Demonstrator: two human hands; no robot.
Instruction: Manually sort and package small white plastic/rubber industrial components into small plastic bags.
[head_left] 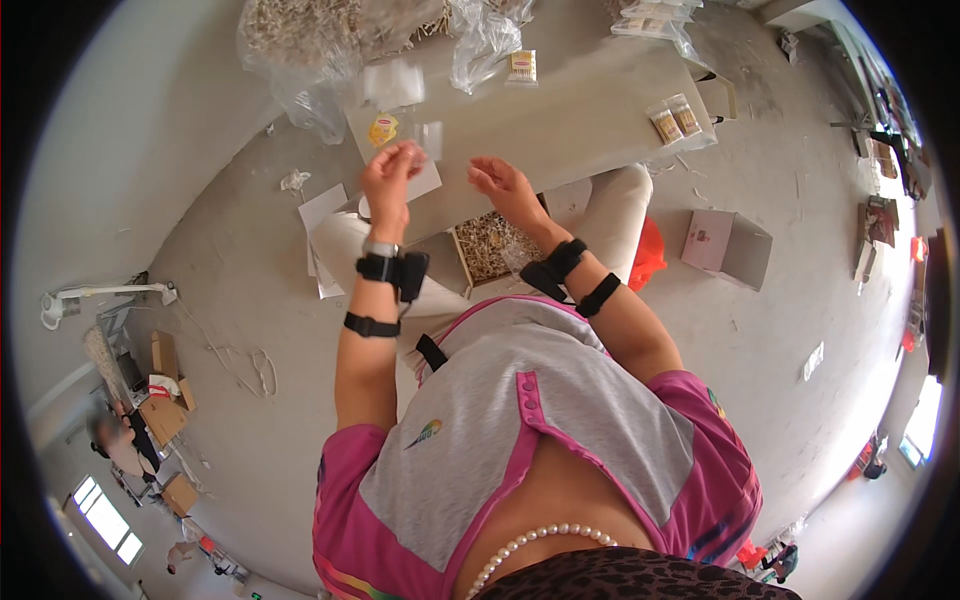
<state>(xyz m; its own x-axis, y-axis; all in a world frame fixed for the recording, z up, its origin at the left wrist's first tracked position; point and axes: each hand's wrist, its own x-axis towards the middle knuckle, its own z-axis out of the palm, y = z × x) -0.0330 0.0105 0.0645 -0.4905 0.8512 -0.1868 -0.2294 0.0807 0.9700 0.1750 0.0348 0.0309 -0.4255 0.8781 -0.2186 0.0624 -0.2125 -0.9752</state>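
Note:
Above the near left part of the table, my left hand (pixel 390 180) has its fingers pinched together. A small clear plastic bag (pixel 430 140), blurred by motion, is at its fingertips. My right hand (pixel 505 190) hovers at the table's near edge, fingers bent and a little apart, with nothing visible in it. Yellow and pink label cards (pixel 382 130) lie just beyond my left hand. Farther back is a pile of clear bags (pixel 395 84). Below my hands, between my legs, stands an open box (pixel 462 262) holding many small wooden sticks (pixel 490 240).
The table (pixel 585 110) bears a filled packet (pixel 522 67), more packets (pixel 674 119) at its right end, and large clear bags of sticks (pixel 310 40) at the back left. A cardboard box (pixel 725 248) and a red bag (pixel 649 252) are on the right. Another person (pixel 128 445) is far left.

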